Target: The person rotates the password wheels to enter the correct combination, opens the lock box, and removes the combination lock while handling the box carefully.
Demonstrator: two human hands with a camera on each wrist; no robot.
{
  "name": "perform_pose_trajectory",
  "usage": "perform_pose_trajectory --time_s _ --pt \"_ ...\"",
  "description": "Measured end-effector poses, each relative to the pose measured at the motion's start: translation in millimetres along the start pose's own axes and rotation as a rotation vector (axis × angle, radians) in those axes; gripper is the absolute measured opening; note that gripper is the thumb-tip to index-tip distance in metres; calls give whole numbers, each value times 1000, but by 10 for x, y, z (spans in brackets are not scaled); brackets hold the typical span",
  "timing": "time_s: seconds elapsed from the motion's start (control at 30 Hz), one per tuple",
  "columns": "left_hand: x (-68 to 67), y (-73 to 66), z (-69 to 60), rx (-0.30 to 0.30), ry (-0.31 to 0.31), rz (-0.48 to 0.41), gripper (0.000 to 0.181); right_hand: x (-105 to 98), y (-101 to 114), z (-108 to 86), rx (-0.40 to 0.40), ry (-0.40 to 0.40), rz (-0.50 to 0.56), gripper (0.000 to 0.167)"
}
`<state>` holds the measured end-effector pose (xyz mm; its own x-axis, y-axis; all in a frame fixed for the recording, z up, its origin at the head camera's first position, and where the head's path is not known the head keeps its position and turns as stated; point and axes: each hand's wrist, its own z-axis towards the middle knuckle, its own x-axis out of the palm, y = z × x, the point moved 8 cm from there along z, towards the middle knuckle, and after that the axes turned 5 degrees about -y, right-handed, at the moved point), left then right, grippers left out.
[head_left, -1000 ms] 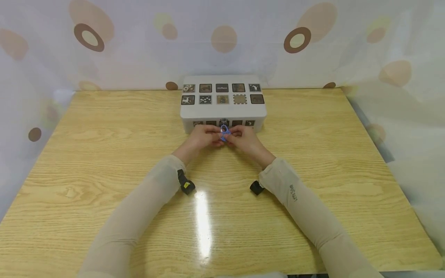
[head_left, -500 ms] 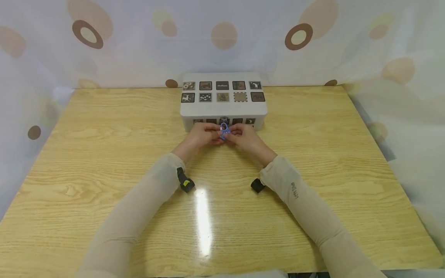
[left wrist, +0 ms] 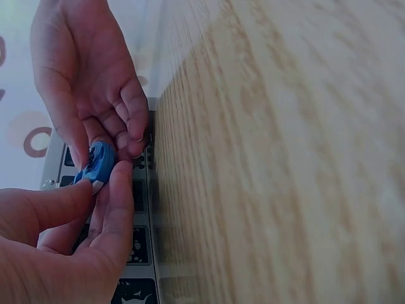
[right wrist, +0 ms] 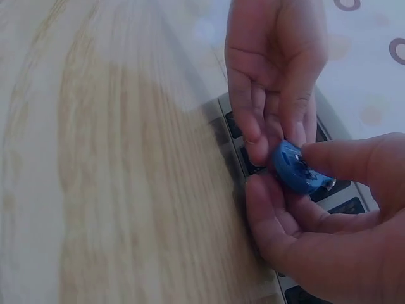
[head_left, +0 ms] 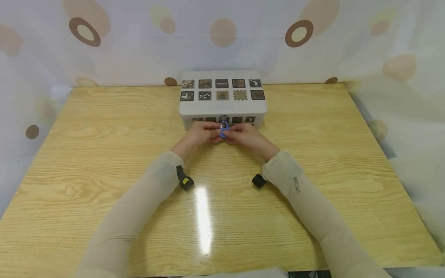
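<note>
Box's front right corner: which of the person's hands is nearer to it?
Right. The right hand is in front of that corner, slightly left; the left hand is farther left, across the blue padlock.

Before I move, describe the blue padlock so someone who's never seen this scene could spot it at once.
On the wooden table, find the white box with square pictures on its lid. At the middle of its front, the left hand and right hand pinch one small padlock between them. Its blue body sets it apart from the white box behind it.
</note>
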<state>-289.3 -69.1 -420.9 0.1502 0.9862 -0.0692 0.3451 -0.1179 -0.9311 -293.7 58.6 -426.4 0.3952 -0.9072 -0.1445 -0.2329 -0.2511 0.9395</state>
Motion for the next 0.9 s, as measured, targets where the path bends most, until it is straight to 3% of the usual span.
perform_pose_trajectory --time_s 0.9 --pt "13 -9 -17 -24 0 -11 30 -8 -5 16 -2 -18 -39 36"
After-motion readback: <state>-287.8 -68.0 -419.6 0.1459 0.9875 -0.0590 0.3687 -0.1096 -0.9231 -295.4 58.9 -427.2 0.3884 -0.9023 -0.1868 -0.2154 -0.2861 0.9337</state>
